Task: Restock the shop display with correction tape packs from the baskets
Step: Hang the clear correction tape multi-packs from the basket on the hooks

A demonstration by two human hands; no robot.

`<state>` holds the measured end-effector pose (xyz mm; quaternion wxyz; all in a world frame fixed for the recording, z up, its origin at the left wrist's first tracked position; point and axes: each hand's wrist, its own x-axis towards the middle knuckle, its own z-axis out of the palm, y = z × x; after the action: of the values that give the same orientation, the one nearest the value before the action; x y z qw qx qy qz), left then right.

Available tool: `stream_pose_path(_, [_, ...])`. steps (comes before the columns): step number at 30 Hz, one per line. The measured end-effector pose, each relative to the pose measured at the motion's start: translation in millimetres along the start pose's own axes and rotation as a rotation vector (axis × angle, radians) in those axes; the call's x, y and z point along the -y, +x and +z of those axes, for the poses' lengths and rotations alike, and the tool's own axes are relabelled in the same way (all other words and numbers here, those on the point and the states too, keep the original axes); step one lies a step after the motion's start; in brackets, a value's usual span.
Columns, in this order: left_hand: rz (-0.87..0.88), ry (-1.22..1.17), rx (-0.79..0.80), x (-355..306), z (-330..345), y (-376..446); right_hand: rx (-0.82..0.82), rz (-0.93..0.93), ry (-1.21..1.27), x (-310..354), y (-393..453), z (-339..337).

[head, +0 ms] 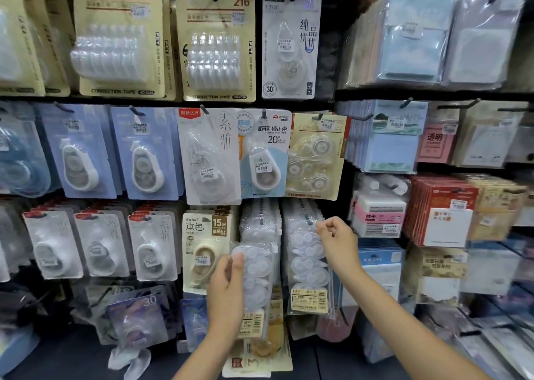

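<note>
Head view: a pegboard display wall [338, 96] fills the frame, hung with carded correction tape on black hooks. Lower centre, the left hand [226, 290] grips a clear bag of correction tape packs [257, 275], thumb across the bag's front, fingers curled behind its left edge; the barcode label sits at the bag's bottom. Just right of it, a second clear bag [307, 258] hangs on a hook [309, 220], with more bags stacked behind it. The right hand [336, 239] is at that bag's upper right corner, fingers curled in a pinch beside the hook; the grip looks closed on the bag's top edge, though the contact is blurred. To the left of the held bag hangs a beige 15M card [202, 246]. Middle row above: white, blue and yellow tape cards. Right side of the frame: sticky note pads [393, 151] on hooks. No baskets in view.
</note>
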<state>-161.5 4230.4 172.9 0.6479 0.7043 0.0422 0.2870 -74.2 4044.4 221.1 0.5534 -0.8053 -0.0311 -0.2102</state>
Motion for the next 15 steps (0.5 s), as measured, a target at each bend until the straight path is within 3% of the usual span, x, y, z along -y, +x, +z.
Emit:
stream_pose_path(9, [0.048, -0.018, 0.016, -7.3, 12.5, 1.1, -0.057, 0.04, -0.096, -0.8, 20.6, 14.6])
stream_pose_path(13, [0.044, -0.032, 0.065, -6.6, 19.9, 1.8, -0.248, -0.128, -0.018, 0.1, -4.6, 9.9])
stream_pose_path(15, [0.047, -0.051, 0.097, -8.2, 26.5, 0.8, -0.161, -0.21, 0.04, -0.7, -22.1, 7.9])
